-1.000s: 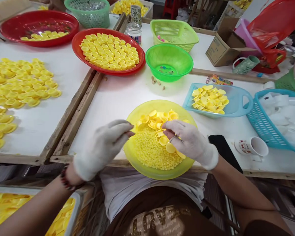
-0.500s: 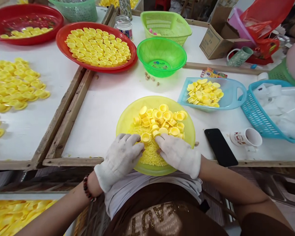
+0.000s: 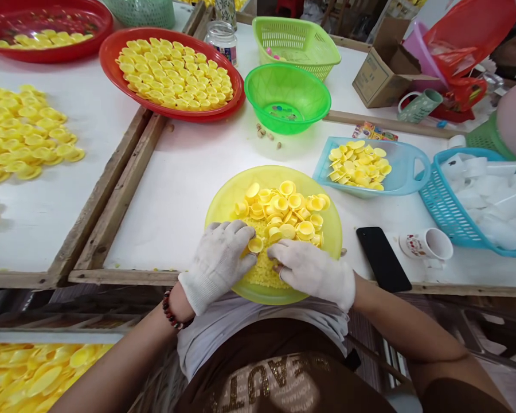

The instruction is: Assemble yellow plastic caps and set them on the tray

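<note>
- In the head view, a yellow bowl (image 3: 223, 192) is sitting at the table's (image 3: 176, 183) near edge, holding fine yellow grains (image 3: 266, 276) and a jumbled heap of yellow cups (image 3: 298, 212).
- The left gloved hand (image 3: 219, 261) is curling its fingers narrowly beside one small yellow cup (image 3: 255, 245) in the bowl; whether it is gripping is impossible to tell.
- The right gloved hand (image 3: 312, 272) is bending its fingers inward over the grains, close to that cup; what they are holding is hidden.
- Many cups are lying closely spaced in a red tray (image 3: 112, 64), and more are covering the table at left.
- Loose yellow pieces (image 3: 356, 163) are resting in a blue container (image 3: 406, 166). Work appears partway along, with plenty lying unsorted; an exact share cannot be judged.
</note>
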